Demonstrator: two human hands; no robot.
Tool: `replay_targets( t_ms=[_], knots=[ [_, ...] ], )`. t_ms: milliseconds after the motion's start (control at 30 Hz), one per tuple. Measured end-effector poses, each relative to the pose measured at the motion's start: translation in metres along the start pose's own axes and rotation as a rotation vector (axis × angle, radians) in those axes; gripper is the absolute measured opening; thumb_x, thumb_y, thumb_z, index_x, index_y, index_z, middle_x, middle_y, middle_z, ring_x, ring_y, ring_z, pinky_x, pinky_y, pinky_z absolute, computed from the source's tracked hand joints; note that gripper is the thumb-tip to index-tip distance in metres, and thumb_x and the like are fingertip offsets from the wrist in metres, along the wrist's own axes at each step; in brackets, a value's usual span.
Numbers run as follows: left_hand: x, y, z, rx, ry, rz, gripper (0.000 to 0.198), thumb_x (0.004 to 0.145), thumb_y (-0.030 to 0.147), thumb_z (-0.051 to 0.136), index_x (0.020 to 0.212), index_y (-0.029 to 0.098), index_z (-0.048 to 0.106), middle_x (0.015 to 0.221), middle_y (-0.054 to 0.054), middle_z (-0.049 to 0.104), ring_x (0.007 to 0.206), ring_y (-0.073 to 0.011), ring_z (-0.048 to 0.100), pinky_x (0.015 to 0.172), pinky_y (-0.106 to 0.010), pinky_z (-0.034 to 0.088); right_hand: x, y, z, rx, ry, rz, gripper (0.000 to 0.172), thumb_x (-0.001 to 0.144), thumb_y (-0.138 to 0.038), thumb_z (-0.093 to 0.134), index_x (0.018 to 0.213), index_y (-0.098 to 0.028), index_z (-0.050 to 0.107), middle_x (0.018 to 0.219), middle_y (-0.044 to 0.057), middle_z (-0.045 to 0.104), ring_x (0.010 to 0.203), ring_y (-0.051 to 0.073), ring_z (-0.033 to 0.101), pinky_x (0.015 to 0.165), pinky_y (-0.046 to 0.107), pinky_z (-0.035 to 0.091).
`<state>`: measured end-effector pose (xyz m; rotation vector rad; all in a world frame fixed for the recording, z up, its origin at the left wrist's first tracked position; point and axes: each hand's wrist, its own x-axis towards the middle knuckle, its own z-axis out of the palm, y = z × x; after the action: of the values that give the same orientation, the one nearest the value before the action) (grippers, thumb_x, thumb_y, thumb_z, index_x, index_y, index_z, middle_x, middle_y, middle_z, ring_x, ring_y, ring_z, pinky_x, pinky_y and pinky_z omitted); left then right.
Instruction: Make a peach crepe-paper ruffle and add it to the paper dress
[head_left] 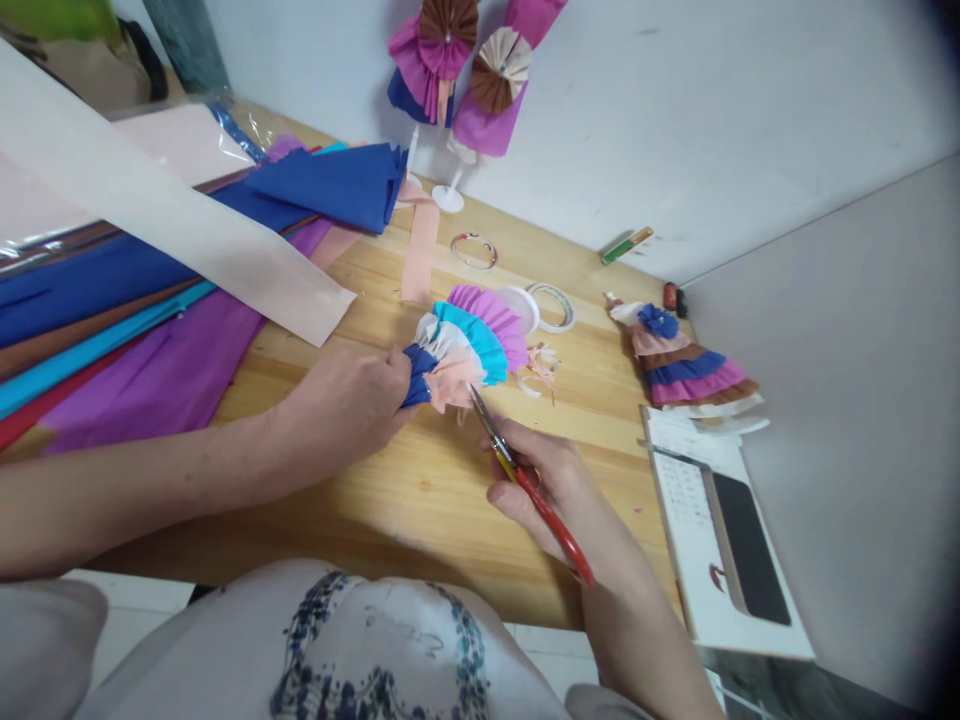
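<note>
My left hand (349,405) is closed around the dark blue end of a ruffled crepe-paper doll dress (469,335). Its gathered tiers are peach, white, turquoise and purple, fanning away from my fist. In my right hand (559,475) is a pair of scissors (544,510) with red handles. The blade tips meet the edge of the peach ruffle; whether the paper is between the blades I cannot make out. A white round base shows just behind the purple tier. Small peach paper scraps (544,362) lie beside the dress.
Folded coloured crepe paper (330,190) and a long pale strip (225,240) cover the left. Behind are tape rolls (553,307), a peach strip (420,250) and a green glue stick (626,245). A finished paper dress (690,370), notebook and phone (750,545) lie right.
</note>
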<state>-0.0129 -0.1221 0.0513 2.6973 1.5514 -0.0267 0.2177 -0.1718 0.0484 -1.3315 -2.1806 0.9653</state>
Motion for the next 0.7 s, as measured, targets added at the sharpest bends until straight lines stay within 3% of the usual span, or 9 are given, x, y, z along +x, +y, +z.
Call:
replay_targets(
  t_ms=[433,700],
  knots=[
    [-0.0018,0.0032,-0.0089,-0.017,-0.106,-0.007,0.03,0.099,0.032,0.045,0.099,0.006,0.06,0.071,-0.014,0.07,0.068,-0.0288,0.071,0.055,-0.03,0.042,0.0005,-0.0017,0.0004,-0.002,0.05,-0.006,0.056,0.088,-0.073,0.045,0.082,-0.019,0.055,0.061,-0.004,0.043,0.052,0.012,0.037,0.053,0.026,0.031],
    [-0.0009,0.0029,-0.0088,-0.042,-0.141,-0.022,0.027,0.098,0.031,0.046,0.099,0.008,0.06,0.073,-0.014,0.071,0.07,-0.0307,0.072,0.055,-0.032,0.044,0.0028,-0.0008,0.0017,-0.061,0.06,0.007,0.053,0.088,-0.067,0.053,0.101,-0.016,0.061,0.061,-0.004,0.046,0.051,0.012,0.04,0.053,0.026,0.034]
  ],
)
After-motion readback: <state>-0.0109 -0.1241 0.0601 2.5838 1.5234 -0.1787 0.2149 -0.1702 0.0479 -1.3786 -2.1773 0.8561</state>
